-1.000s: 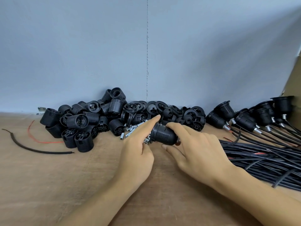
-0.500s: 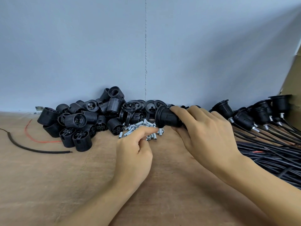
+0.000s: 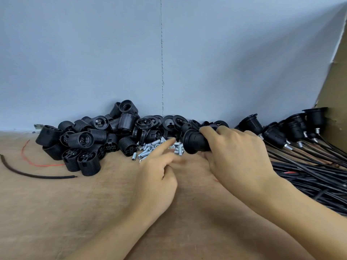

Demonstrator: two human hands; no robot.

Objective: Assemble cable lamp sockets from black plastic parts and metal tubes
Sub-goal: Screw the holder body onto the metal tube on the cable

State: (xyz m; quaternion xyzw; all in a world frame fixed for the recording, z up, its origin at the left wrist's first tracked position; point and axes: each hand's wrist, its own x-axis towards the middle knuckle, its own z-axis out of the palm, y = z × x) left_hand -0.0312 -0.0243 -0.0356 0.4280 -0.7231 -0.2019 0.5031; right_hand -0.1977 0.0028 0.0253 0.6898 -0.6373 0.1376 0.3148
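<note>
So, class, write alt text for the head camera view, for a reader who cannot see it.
A person's right hand grips a black lamp socket over a wooden table while the left hand reaches its index finger into a pile of metal tubes. Loose black plastic parts are heaped at left; finished sockets on cables lie at right.

**Soft even light, slight motion blur**

Diffuse and fairly bright, with no glare. Faint soft shadow on table (image 3: 197, 179) under right hand (image 3: 236, 152). Left hand (image 3: 155, 177) fingertips (image 3: 170, 144) are smeared by motion. Tubes (image 3: 148, 148) at those fingertips glint. Socket (image 3: 195, 142) just right of them is dark, low detail. Wide-angle stretch at frame edges; cardboard (image 3: 336, 91) far right of the fingers leans.
</note>
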